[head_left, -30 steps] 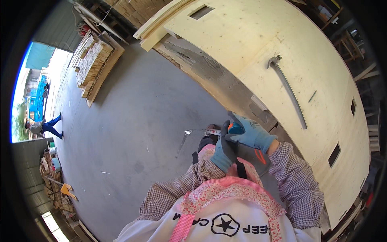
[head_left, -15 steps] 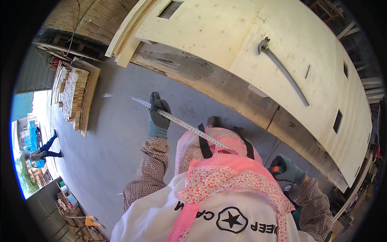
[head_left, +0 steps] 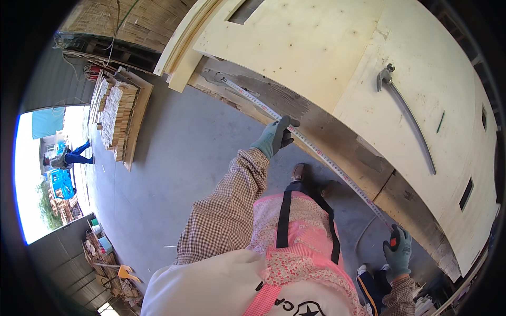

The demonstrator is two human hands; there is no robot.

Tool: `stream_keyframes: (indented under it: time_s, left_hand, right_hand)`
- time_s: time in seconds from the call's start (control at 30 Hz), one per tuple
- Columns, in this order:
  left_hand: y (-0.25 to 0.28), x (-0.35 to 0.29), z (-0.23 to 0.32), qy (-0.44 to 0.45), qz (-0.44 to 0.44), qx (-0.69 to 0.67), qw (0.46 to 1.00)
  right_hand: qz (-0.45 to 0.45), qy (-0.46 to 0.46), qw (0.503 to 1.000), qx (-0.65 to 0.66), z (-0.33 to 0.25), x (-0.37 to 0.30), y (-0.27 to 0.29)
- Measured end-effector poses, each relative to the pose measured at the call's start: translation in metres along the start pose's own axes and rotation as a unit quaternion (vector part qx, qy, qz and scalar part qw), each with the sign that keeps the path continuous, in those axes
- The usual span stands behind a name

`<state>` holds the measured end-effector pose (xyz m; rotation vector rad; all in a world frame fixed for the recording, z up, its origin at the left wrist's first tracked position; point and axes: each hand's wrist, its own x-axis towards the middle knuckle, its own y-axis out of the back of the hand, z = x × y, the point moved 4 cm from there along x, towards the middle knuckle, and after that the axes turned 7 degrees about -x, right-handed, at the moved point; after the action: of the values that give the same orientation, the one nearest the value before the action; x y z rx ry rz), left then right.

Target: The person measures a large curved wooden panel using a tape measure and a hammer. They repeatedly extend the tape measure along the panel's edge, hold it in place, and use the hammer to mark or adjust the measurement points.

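A tape measure's white blade is drawn out in a long diagonal beside the front edge of a pale plywood panel. My left hand, in a grey-green work glove, is closed around the blade part of the way along. Its free end sticks out beyond that hand over the rough grey side below the panel. At the lower right, my gloved right hand grips the tape's case, of which only a reddish-orange bit shows between the fingers.
On the panel lie a claw hammer and a thin green stick-like item. The panel has several rectangular cut-outs. Stacked wood strips stand on the floor at the left. A person walks far left; another person's legs show near my right arm.
Both hands have moved toward the panel, and more of the blade is drawn out between them. The blade now runs along the panel's front edge rather than across my apron.
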<state>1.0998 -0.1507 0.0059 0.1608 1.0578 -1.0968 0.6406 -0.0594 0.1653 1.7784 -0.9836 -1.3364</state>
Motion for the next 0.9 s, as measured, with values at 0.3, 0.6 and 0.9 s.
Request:
stream_keyframes:
  time_s: [0.3,0.6,0.9]
  left_hand:
    - [0.005,0.070,0.034,-0.024,0.119,0.034,0.992]
    - [0.023,0.096,0.059,-0.050,0.062,0.066,0.995]
    - [0.023,0.092,0.065,-0.003,0.063,0.086,0.994]
  right_hand:
    - [0.118,-0.067,0.990,-0.044,0.008,0.085,-0.074]
    - [0.137,-0.088,0.985,-0.054,0.008,0.126,-0.089]
    - [0.143,-0.067,0.985,-0.063,0.015,0.129,-0.090]
